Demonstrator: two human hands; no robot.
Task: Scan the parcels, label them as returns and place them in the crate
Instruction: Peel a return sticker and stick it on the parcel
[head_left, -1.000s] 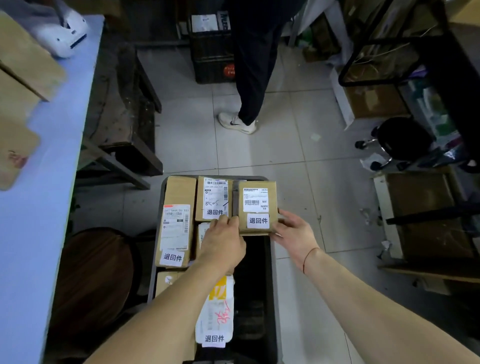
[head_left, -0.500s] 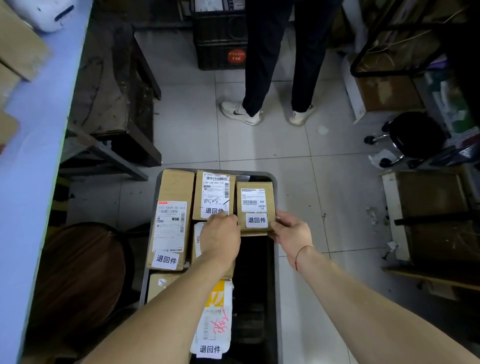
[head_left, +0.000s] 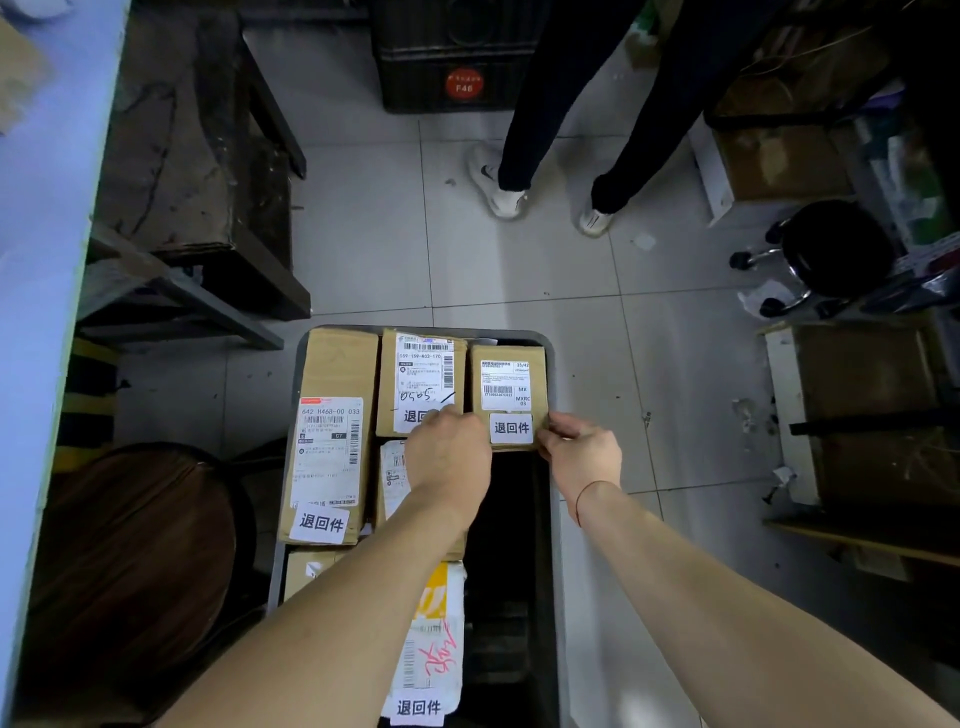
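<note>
Fingers (head_left: 558, 423) of the right hand (head_left: 584, 454) pinch the near right corner of a small cardboard parcel (head_left: 506, 364); the thumb lies on the top face, just beside the white return label (head_left: 511, 427). The left hand (head_left: 449, 454) covers the parcel's near left corner, knuckles up. Its fingertips are hidden under the hand, so whether they grip the parcel or only press against it cannot be determined.

Parcel position: far right corner of the grey crate (head_left: 550, 348), label side up, its near edge over the crate's empty dark section.

Adjacent contents:
- A middle parcel (head_left: 421, 374), touching the small parcel on its left, carries a shipping label with handwriting.
- A long parcel (head_left: 330, 431) stands against the crate's left wall with its own return label (head_left: 321, 522) at the near end.
- A white and yellow mailer bag (head_left: 434, 639) lies at the near end, also labelled.

Both forearms extend over the crate. A second person's legs (head_left: 524, 104) stand on the tiled floor beyond the crate.
</note>
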